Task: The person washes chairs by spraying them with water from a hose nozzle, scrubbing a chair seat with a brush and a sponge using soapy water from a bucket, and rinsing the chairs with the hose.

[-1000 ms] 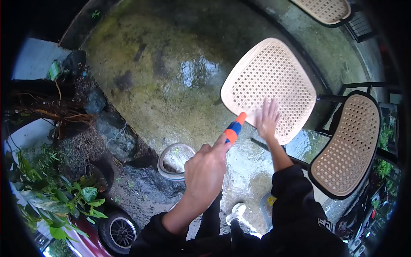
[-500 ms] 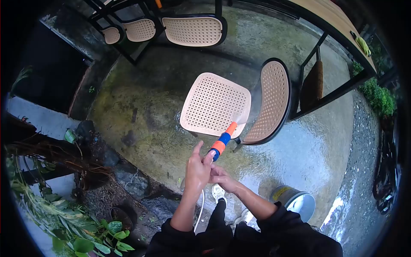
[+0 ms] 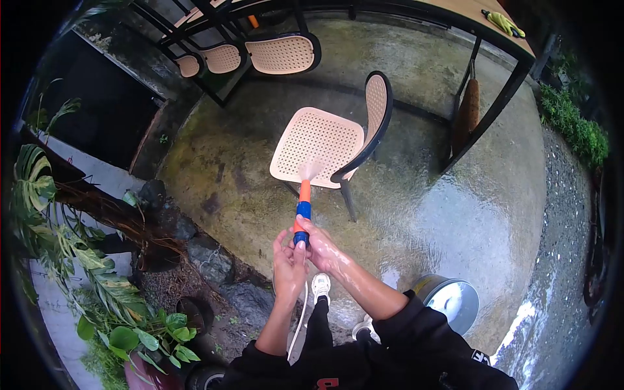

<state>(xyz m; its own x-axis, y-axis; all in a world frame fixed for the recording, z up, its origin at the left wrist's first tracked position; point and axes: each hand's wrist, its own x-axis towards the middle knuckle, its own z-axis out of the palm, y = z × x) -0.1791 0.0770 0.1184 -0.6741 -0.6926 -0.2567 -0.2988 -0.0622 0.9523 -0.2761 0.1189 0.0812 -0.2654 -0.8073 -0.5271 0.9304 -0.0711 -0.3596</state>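
Observation:
An orange and blue hose nozzle (image 3: 303, 210) points away from me and sprays water. My right hand (image 3: 320, 248) is closed around its lower part. At the blue base, my left hand (image 3: 290, 268) grips where the white hose (image 3: 298, 330) joins, its thumb near the fitting; some of its fingers are hidden. Water lands on the perforated beige seat of a chair (image 3: 315, 140), just beyond the nozzle tip. The chair has a black frame, and its curved backrest (image 3: 376, 107) stands on the right.
A metal bucket (image 3: 478, 300) stands to my right on wet concrete (image 3: 416, 253). More chairs (image 3: 283, 53) line the back left by a table. Another wooden-topped table (image 3: 455, 8) bears yellow-green gloves (image 3: 504, 24). Rocks (image 3: 211, 259) and leafy plants (image 3: 123, 338) border the left.
The nozzle has swung left, and its spray has moved from the seat's right corner toward the front middle. My right hand has moved up onto the nozzle. The view has shifted; the chair appears turned.

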